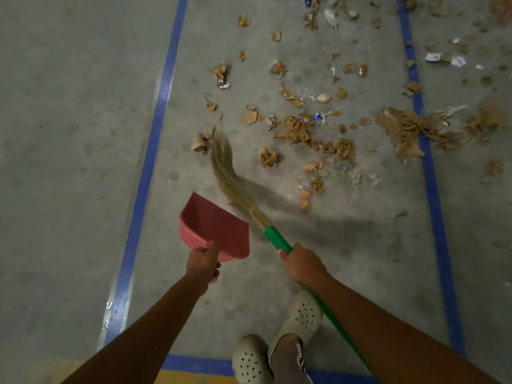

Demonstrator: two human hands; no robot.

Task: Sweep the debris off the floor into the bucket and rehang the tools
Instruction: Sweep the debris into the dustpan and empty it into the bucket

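Note:
My left hand [203, 263] grips the handle of a red dustpan [214, 227], held above the floor with its mouth facing away from me. My right hand [302, 264] grips the green handle [277, 238] of a grass broom. The broom's tan bristles [230, 176] curve forward and left, their tip lying beside a scrap of brown cardboard [201, 141]. Torn brown paper and cardboard debris [304, 131] is scattered over the grey floor ahead and to the right. No bucket is in view.
Blue tape lines [149, 162] mark a lane on the concrete floor, another blue line [429, 167] at the right, with a thick debris pile [410, 128] across it. My feet in pale clogs [302, 317] stand near the bottom edge by a blue and yellow stripe [194, 367].

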